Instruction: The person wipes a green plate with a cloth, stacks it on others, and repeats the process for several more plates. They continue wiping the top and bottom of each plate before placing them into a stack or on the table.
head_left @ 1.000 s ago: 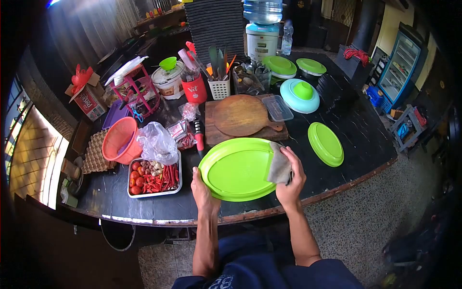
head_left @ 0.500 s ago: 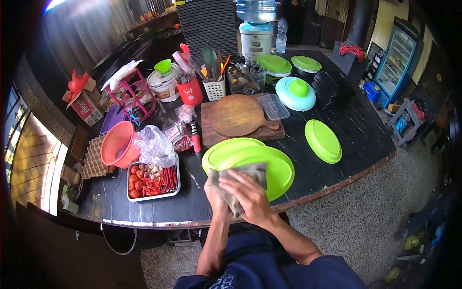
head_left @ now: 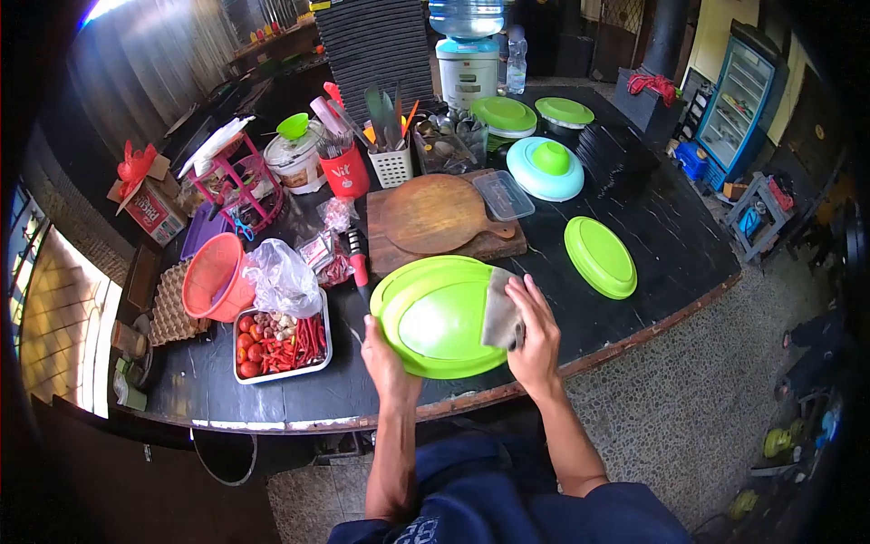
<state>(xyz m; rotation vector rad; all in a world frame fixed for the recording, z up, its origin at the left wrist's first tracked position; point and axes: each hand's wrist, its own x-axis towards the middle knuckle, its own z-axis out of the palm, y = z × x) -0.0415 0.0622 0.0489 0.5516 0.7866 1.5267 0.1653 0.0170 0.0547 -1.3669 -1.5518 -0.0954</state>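
Observation:
An oval lime-green plate [head_left: 433, 317] is held near the counter's front edge, its broad face showing. My left hand [head_left: 390, 367] grips the plate's left rim. On the plate's right end lies a grey-brown cloth [head_left: 500, 313], with my right hand [head_left: 535, 335] closed on it against the rim. Behind the plate sits a round wooden board [head_left: 435, 213] on a rectangular one. Another oval green piece [head_left: 601, 257] rests on the counter to the right.
Left stand a tray of tomatoes and chillies [head_left: 319, 361], an orange basket [head_left: 216, 276] and a plastic bag [head_left: 283, 276]. Farther back are a red utensil cup [head_left: 344, 172], a white utensil basket [head_left: 391, 169], a blue lidded dish [head_left: 544, 181] and a water dispenser [head_left: 467, 77].
My hands have moved apart to opposite ends of the green plate. The cloth has shifted to its right end. The overlapping green pieces now show as one outline. The view has shifted slightly.

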